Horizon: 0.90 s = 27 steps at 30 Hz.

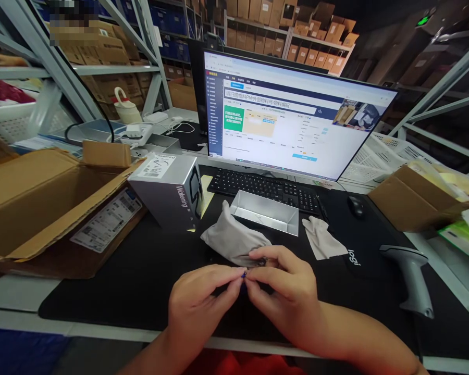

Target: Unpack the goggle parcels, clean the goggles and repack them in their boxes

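Note:
My left hand point(197, 304) and my right hand point(285, 291) meet over the black desk mat point(113, 281), fingertips pinched together on a tiny dark blue thing point(243, 274) too small to name. The right fingers also touch the near end of a grey cloth pouch point(232, 239) lying just beyond the hands. Behind the pouch sits a shallow silver tray-like box part point(263, 211). A grey product box point(170, 187) stands to the left of it. A small grey cloth point(323, 239) lies to the right.
A black keyboard point(266, 187) and a lit monitor point(289, 125) stand at the back. An open cardboard carton point(42, 203) fills the left side. A mouse point(355, 207), a barcode scanner point(412, 281) and another carton point(410, 198) are on the right. Shelving surrounds the desk.

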Available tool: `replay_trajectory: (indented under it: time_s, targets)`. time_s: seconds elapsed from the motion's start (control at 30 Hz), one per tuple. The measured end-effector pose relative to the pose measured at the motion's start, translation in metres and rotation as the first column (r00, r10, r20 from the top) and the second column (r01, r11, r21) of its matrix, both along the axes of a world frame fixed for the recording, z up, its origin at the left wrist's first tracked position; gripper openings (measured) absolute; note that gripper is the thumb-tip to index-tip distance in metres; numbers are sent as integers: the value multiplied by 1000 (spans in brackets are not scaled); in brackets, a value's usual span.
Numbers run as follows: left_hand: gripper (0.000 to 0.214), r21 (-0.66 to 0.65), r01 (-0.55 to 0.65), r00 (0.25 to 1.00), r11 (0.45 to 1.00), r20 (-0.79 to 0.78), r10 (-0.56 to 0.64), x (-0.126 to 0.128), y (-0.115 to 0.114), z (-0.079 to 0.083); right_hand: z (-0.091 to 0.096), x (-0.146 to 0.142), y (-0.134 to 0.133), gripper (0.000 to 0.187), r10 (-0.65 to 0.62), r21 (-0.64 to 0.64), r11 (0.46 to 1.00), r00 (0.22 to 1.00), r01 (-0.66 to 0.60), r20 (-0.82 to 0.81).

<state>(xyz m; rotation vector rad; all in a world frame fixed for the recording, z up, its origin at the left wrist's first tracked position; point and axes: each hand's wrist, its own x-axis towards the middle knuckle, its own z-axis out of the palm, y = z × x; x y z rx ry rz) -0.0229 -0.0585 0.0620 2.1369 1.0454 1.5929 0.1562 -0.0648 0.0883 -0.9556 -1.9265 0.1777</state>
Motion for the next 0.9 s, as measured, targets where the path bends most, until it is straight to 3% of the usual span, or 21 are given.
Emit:
replay_trajectory:
  time_s: [0.33,0.47,0.57,0.73,0.9]
  targets:
    - [15,-107,25,1000,994,16,-24,-5,-1,-8,5,6,-5,19,58,32,998,997,-60,58]
    - [15,116,-13,994,993,-110,26,-12,-2,-13,7,7,-3,20,127,-28,992,992,-127,10]
    - [19,308,42,956,951,-289,51,-20,-4,-16,7,6,0,19,164,-114,978,979,-177,-118]
    - [28,370,150,905,917,-424,23,-29,-9,-22,5,3,2,17,198,-230,938,944,-260,-263]
    - [35,348,162,916,923,-401,-10,-24,-15,-20,8,5,3,13,183,-357,893,947,-272,-265]
